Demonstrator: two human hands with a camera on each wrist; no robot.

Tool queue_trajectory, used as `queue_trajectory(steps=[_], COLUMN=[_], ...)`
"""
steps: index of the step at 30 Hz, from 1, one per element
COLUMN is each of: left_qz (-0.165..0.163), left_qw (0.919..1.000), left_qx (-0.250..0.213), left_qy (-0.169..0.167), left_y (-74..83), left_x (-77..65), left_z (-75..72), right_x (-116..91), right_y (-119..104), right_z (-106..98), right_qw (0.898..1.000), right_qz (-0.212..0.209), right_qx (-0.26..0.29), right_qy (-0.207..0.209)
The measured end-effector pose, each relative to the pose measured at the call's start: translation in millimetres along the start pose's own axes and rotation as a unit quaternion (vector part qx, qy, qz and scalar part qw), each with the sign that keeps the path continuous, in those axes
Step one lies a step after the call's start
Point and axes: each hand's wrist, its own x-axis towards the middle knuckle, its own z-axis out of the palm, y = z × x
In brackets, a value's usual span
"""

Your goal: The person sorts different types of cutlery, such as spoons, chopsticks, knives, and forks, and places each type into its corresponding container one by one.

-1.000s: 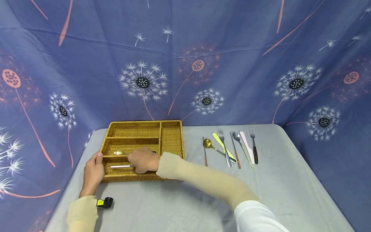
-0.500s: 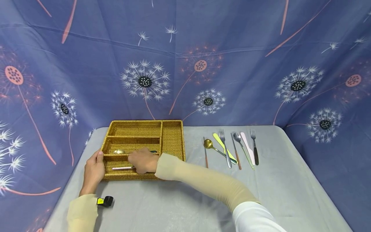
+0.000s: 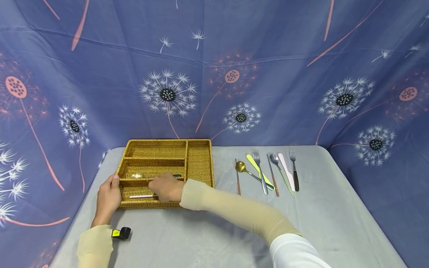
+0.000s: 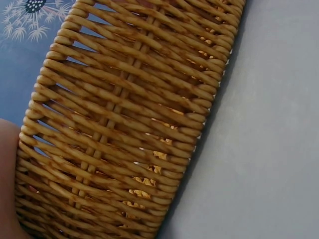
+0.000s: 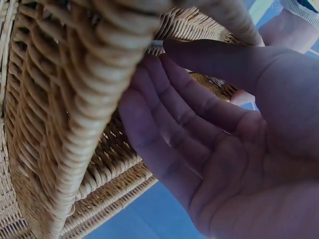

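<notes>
My left hand [image 3: 108, 195] grips the left rim of a woven cutlery tray [image 3: 199, 158], its thumb over the edge. The left wrist view is filled by the tray's woven side wall [image 4: 119, 114]. Over the front compartment, my right hand [image 3: 165, 187] pinches a slim silvery utensil [image 3: 141, 196] that points left; most of it is hidden by the hand. Thumb and fingertips of the right hand [image 5: 199, 114] meet at the thin silvery piece [image 5: 157, 43] in the right wrist view. A spoon [image 3: 137, 175] lies in the middle compartment, partly behind the right hand.
Right of the tray lie a gold spoon [image 3: 240, 166], a yellow-green knife [image 3: 251, 160], two forks, brown-ended chopsticks [image 3: 238, 182], a green-handled spoon [image 3: 275, 160] and a pink knife [image 3: 286, 173]. A black-and-yellow device [image 3: 124, 233] sits beside the left wrist. Patterned cloth [image 3: 214, 74] hangs behind the table.
The slim utensil has dipped slightly toward the front of its compartment with the right hand. The left hand keeps its place on the rim, and the head view has shifted a little.
</notes>
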Motion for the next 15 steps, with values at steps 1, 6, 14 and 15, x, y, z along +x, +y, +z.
queue_trajectory(steps=[1,6,14,15], left_qz=[-0.001,-0.001,0.002,0.002], left_qw=[1.0000,1.0000,1.0000,1.0000], left_qx=[-0.001,-0.002,0.002,0.002], left_qy=[0.000,0.005,0.006,0.006], left_y=[0.0,-0.4,-0.9,-0.7], left_x=[0.3,1.5,1.5,1.5], left_z=[0.2,1.3,1.1,1.1], right_x=[-0.7,-9.3,-44.8,-51.1], right_y=[0.4,5.3,19.8,21.9], right_z=[0.0,-2.8,-13.4,-14.6], right_qw=[1.000,1.000,0.990,0.987], right_qz=[0.000,-0.004,-0.018,-0.022], right_qx=[0.001,0.017,0.099,0.113], right_qy=[0.002,0.014,0.097,0.109])
